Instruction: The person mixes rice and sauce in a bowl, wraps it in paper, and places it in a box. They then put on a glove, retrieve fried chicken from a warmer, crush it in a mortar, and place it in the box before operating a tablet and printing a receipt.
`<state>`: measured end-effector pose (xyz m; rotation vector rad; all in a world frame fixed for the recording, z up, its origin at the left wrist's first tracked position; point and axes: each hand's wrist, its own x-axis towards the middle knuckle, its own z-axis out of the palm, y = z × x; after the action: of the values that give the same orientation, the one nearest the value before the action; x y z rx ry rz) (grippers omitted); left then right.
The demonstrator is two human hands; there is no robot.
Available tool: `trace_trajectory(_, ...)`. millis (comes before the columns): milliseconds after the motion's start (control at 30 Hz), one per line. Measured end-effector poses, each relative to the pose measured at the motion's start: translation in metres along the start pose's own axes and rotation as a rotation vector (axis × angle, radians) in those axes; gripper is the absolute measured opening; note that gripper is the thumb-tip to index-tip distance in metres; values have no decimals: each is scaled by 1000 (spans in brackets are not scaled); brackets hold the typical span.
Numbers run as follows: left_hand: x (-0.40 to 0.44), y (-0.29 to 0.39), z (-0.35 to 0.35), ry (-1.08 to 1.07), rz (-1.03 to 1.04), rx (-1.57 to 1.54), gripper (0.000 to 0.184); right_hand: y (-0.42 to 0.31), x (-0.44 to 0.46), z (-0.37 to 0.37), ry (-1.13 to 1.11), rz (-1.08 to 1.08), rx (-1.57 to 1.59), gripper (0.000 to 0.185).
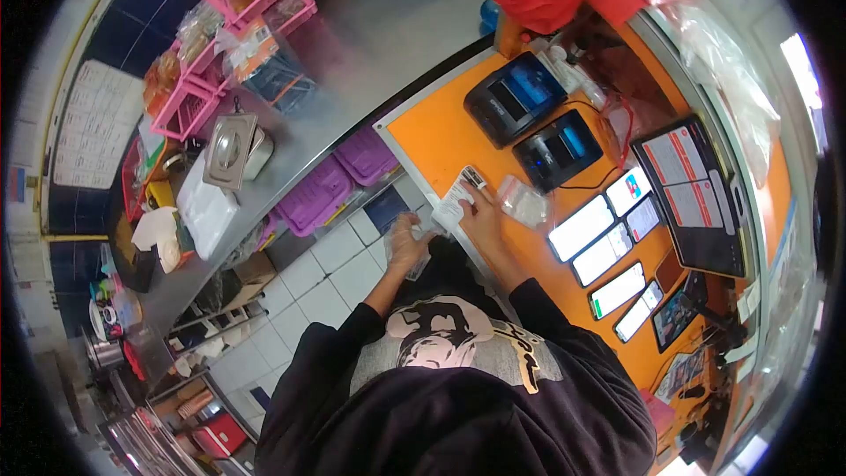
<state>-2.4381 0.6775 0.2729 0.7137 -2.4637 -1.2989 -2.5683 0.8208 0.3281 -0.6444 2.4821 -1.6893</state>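
Observation:
On the left edge of the orange counter [421,137] lies a white printed receipt [454,201]. The fingers of my right hand [481,219] close on its side, with fingertips over the paper. My left hand [405,245] hovers above the floor beside the counter, fingers curled inward. Thin clear plastic covers it and hangs by the palm; it looks like a disposable glove. What those fingers hold, if anything, is too unclear to tell. Just right of my right hand sits a small clear plastic packet [523,203] with whitish contents.
Two black printers [515,99] stand farther back on the counter. Several lit phones [603,254] and a tablet [687,189] fill its right side. Across the gap is a steel worktop [370,26] with a lidded metal container [231,152] and pink baskets [189,101]. Purple bins [315,198] sit beneath.

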Motion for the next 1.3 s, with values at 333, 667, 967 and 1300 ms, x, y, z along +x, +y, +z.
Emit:
trace_trajectory(333, -1, 63, 23, 3, -613, -1002, 23, -10, -14, -8, 79, -28, -34, 42)
trace_trajectory(667, -3, 20, 54, -154, -651, -1381, 26, -13, -28, -13, 106, 401, 12, 46)
trace_trajectory(967, 3, -3, 53, -419, -731, -1504, 25, -65, -24, -59, 298, 213, 446, 53)
trace_trajectory(1300, -39, -21, 9, -290, -334, -604, 32, -270, -55, 22, -41, 126, 760, 58)
